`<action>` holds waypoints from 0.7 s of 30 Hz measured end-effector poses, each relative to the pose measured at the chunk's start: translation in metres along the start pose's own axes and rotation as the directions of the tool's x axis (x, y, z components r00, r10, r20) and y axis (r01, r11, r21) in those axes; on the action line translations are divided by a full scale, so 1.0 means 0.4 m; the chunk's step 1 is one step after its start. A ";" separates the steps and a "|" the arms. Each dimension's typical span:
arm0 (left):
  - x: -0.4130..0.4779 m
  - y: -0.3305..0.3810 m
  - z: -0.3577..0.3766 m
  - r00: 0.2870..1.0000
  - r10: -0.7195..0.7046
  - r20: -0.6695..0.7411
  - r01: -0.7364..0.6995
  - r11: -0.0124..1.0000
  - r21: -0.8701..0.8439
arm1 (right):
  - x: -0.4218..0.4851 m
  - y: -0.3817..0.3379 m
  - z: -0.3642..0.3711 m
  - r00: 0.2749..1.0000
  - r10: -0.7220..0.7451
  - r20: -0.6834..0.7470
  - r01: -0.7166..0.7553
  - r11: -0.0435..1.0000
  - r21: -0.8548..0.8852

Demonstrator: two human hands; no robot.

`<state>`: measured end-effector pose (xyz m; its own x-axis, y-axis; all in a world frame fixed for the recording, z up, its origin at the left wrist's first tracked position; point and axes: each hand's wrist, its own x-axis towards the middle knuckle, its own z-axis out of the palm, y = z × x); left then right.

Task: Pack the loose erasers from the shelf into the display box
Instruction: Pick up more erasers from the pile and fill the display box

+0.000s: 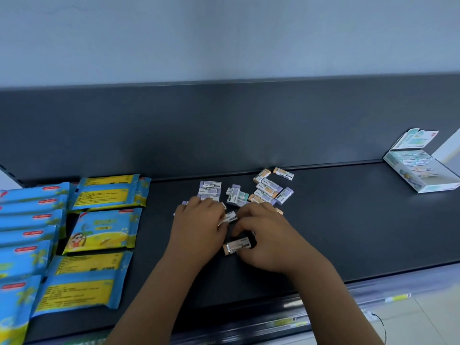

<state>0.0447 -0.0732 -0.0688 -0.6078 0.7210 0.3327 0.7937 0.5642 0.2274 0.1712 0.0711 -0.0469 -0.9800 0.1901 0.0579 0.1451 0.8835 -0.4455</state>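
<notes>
As our right hand (268, 235) pinches an eraser (236, 246), left hand (199, 220) gripping a second eraser (229, 217), the display box (438, 187) lies well rightward.

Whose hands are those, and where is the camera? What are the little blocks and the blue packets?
There is no machine here: these are a person's two bare hands. The one picture comes from a camera worn on the person's head, looking down at a dark shop shelf. The little blocks are loose erasers in paper sleeves, lying in a pile. The left hand pinches a white-sleeved eraser, and the right hand grips a peach-ended eraser. At the far right stands the open display box, already holding some erasers. The blue and yellow packets may be wipes; the print is too small to read.
</notes>
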 end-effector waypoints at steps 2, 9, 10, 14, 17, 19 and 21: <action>0.001 -0.003 0.000 1.000 -0.001 0.016 0.000 1.000 0.025 | 0.002 -0.004 -0.002 1.000 -0.017 0.002 0.018 0.999 -0.046; 0.014 -0.010 0.001 0.998 -0.037 0.049 0.038 0.999 -0.010 | 0.008 -0.006 -0.007 0.997 -0.014 -0.074 0.007 0.996 -0.094; 0.014 -0.012 -0.002 0.998 -0.043 0.050 0.045 0.998 -0.051 | 0.004 -0.003 -0.011 0.996 0.004 -0.093 -0.011 0.997 -0.080; 0.003 -0.025 -0.012 0.997 -0.065 0.051 0.074 0.973 -0.217 | -0.014 0.017 -0.023 0.983 0.096 -0.159 -0.103 0.994 -0.042; -0.007 -0.029 -0.015 0.997 -0.071 0.018 0.073 0.957 -0.281 | -0.021 0.030 -0.022 0.962 0.138 -0.235 -0.143 0.990 -0.004; -0.012 -0.027 -0.016 0.999 -0.049 -0.012 0.043 0.947 -0.318 | -0.027 0.037 -0.017 0.941 0.158 -0.300 -0.153 0.987 0.039; -0.014 -0.024 -0.017 0.999 -0.028 -0.021 0.019 0.935 -0.354 | -0.034 0.038 -0.014 0.917 0.177 -0.358 -0.160 0.984 0.076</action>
<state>0.0408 -0.0853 -0.0666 -0.6295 0.6959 0.3456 0.7390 0.3988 0.5431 0.1873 0.0843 -0.0497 -0.8239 0.4842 0.2944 0.2895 0.8063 -0.5159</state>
